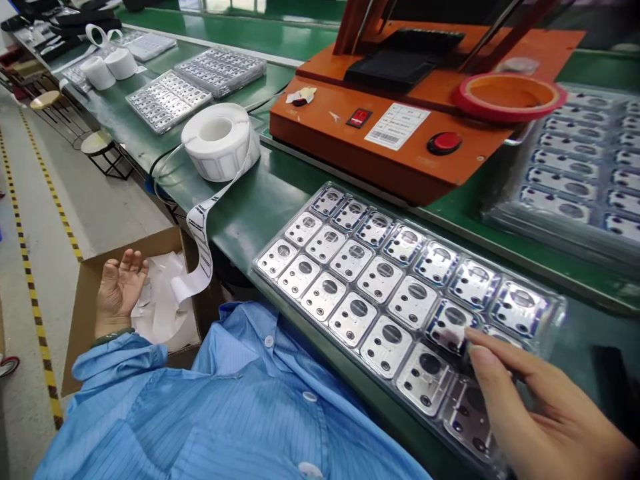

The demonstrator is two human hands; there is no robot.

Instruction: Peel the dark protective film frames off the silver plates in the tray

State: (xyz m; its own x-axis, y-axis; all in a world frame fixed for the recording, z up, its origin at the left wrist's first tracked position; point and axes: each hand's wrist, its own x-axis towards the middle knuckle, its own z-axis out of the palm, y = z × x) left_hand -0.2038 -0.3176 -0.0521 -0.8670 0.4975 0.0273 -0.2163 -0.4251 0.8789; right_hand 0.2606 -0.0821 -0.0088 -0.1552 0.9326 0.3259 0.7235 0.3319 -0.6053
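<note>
Item: metal plate [450, 327], near-right pocket of tray [559, 308] | my right hand [540, 413]: fingertips on plate, grip unclear | my left hand [117, 287]: released, palm up, over box [80, 313] left of tray | step: seating plate, I judge; next calls for a light, level press.

we look from a single head-worn camera, forward and down, tilted, close over the near edge of the green tabletop [260, 207]. the clear tray [400, 293] sits near and centre, the orange machine [400, 133] farther off, and the floor [100, 207] drops away at left.
</note>
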